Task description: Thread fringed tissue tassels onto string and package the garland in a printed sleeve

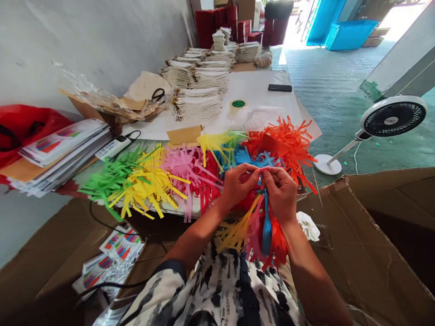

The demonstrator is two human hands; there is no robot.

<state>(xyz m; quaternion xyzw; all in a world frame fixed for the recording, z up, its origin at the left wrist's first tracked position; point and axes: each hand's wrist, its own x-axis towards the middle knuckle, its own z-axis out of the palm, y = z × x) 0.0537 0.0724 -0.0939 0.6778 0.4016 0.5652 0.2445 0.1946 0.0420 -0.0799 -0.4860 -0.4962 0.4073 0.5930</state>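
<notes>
My left hand (238, 183) and my right hand (280, 192) meet over the table edge, both closed on a bundle of coloured paper strips (254, 226). Yellow, pink, blue and red strips hang down from my fingers toward my lap. A pink strip end shows between the fingertips. On the table just beyond lie heaps of cut strips: green (108, 179), yellow (146, 185), pink (186, 170), blue (251, 158) and orange-red (288, 140).
Stacks of printed sheets (61, 151) sit at the left, piles of white packets (200, 90) farther back. A tape roll (238, 106), a phone (279, 88) and scissors (157, 95) lie on the table. A white fan (387, 120) stands right; a cardboard box (384, 226) beside me.
</notes>
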